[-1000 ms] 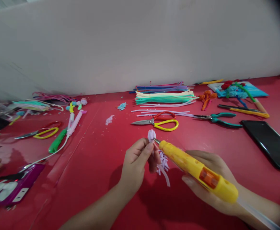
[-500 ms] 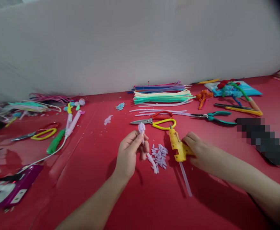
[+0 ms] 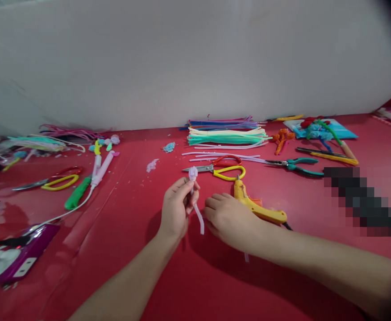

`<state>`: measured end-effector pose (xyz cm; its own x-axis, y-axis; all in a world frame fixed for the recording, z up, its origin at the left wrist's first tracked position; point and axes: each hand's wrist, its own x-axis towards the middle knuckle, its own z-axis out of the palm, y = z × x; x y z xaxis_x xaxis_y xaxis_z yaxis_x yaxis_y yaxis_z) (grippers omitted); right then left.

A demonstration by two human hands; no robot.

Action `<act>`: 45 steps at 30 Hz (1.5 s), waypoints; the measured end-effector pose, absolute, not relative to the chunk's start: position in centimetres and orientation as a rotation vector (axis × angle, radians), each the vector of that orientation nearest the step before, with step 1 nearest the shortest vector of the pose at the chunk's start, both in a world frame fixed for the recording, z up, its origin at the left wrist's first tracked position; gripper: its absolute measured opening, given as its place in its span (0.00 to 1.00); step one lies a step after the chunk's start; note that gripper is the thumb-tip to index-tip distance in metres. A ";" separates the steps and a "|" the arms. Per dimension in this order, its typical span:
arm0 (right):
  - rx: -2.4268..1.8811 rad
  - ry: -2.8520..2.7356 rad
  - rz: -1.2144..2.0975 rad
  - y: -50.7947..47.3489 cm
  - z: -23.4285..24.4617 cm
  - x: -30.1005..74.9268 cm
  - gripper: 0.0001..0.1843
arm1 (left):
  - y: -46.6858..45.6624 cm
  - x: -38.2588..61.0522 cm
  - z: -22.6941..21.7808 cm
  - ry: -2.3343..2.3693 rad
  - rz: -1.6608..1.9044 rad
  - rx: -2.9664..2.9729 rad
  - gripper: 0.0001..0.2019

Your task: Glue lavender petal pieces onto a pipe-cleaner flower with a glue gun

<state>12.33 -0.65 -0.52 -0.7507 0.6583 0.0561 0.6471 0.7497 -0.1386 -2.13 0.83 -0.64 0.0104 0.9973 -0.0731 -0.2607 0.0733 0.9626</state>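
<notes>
Head view: pinching a light purple pipe-cleaner flower (image 3: 193, 173) in the left hand (image 3: 178, 206), with thumb and fingers pressed around the stem, just under the fuzzy top. Holding it upright above the middle of the red desk (image 3: 131, 258), with the stem's end hanging below the fingers. Holding the right hand (image 3: 227, 218) low, back side up, near the stem, with bent fingers. Cannot tell whether pinching anything there, with the fingertips mostly hidden.

Can see a yellow glue gun (image 3: 260, 209) lying on its side just past the right hand, tip toward the desk's far edge. Near that tip, can see scissors (image 3: 210, 168) with red and yellow handles, partly behind the flower. Farther back, can see loose light purple pipe cleaners (image 3: 222, 156), then a green and cream bundle (image 3: 227, 138) close to the far edge. Toward the far right corner, can spot teal-handled pliers (image 3: 291, 166), an orange pipe-cleaner shape (image 3: 283, 138) and a blue packet (image 3: 346, 129) under fuzzy flowers. Toward the desk's left side, can find more scissors (image 3: 44, 183), a green handle (image 3: 78, 195), a pink-and-white tool (image 3: 102, 169) and a purple power strip (image 3: 41, 240).
</notes>
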 end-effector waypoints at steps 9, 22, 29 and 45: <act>-1.124 -2.827 0.152 0.4 -1.6 11.5 0.05 | 0.5 -2.0 -0.5 1.006 1.274 1.003 0.10; -1.134 -2.701 0.438 0.2 -0.3 13.5 0.04 | 0.6 -2.0 -0.7 1.048 1.255 0.997 0.10; -1.184 -2.015 1.100 1.1 1.8 16.6 0.09 | -0.1 -1.2 -1.1 0.953 1.058 1.099 0.08; -1.188 -1.680 1.453 1.2 1.6 16.6 0.06 | -1.0 -0.5 -0.8 0.880 1.076 1.009 0.08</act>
